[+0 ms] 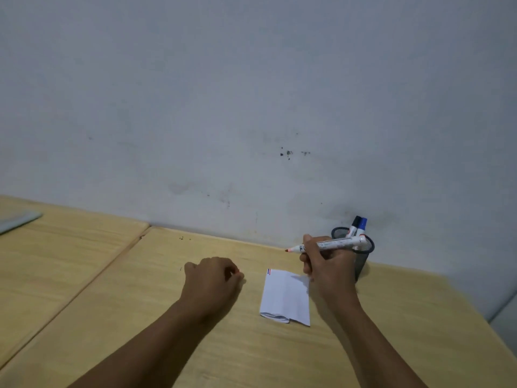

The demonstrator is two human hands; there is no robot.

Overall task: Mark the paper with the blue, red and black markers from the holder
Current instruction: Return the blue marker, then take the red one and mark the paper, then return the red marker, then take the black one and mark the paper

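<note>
A folded white paper (285,296) lies on the wooden table, with short blue and red lines at its top left corner. My right hand (327,264) grips an uncapped red marker (335,243) above the paper's far right corner, its tip pointing left. Behind that hand stands a black mesh holder (363,259) against the wall, with a black marker (354,224) and a blue marker (362,224) sticking out of it. My left hand (212,278) rests on the table left of the paper, fingers curled around something small and red, probably the marker's cap.
The wooden table (126,303) has a seam running diagonally at the left. A grey flat object (16,219) lies at the far left edge. The white wall (251,107) rises right behind the table. The table's right edge falls away at the lower right.
</note>
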